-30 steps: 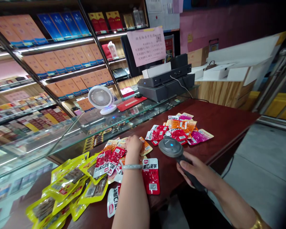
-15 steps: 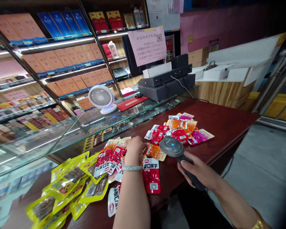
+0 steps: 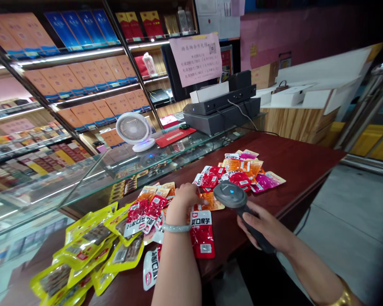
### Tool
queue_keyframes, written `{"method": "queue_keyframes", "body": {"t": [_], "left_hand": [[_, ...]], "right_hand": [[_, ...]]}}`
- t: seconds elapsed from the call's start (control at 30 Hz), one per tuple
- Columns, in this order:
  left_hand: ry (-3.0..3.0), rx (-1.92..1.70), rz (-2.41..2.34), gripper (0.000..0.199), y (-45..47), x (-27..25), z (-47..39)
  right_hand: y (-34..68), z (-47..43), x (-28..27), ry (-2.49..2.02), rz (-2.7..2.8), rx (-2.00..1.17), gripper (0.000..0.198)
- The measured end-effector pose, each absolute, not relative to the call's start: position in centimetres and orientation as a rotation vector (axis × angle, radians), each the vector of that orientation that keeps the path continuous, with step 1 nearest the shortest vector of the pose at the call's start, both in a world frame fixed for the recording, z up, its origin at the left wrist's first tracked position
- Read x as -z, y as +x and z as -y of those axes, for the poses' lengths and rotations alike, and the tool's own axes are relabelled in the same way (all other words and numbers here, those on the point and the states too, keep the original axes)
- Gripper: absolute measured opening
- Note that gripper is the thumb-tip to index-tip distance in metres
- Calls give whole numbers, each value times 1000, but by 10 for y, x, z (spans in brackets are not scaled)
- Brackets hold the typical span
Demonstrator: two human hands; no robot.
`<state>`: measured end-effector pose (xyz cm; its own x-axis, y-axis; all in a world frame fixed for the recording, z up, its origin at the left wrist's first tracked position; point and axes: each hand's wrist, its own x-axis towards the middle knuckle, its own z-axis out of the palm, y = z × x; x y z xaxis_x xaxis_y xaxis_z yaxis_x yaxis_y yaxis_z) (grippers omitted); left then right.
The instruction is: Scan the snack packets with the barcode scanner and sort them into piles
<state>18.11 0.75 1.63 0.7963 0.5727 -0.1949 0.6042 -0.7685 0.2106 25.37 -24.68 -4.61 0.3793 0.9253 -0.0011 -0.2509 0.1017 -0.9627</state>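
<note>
Left hand (image 3: 188, 196) and right hand (image 3: 263, 225), both bare, are over one dark-red tabletop (image 3: 306, 157) bearing one orange plastic pouch (image 3: 213, 204) between them, one flat red-and-white plastic pouch (image 3: 202, 236) nearer the wearer, at least five overlapping yellow plastic pouches (image 3: 83, 251), and two mixed heaps of small pouches too overlapped to count. Half curled, the left hand touches the orange plastic pouch, though whether its fingers pinch it I cannot tell. Wrapped firmly round its grip, the right hand holds one dark-grey plastic handheld scanner (image 3: 231, 195) near that pouch.
</note>
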Motion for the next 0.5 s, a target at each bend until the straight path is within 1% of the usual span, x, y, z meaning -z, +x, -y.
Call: {"method": "queue_keyframes", "body": {"t": [0.1, 0.3, 0.5], "left_hand": [[2643, 176, -872, 32, 180, -15, -9], [2404, -8, -766, 34, 171, -16, -18], [2564, -125, -681, 31, 176, -21, -14]], "right_hand": [[256, 246, 47, -1092, 715, -1035, 44], [258, 245, 47, -1045, 676, -1093, 55], [257, 245, 49, -1027, 677, -1104, 53]]}}
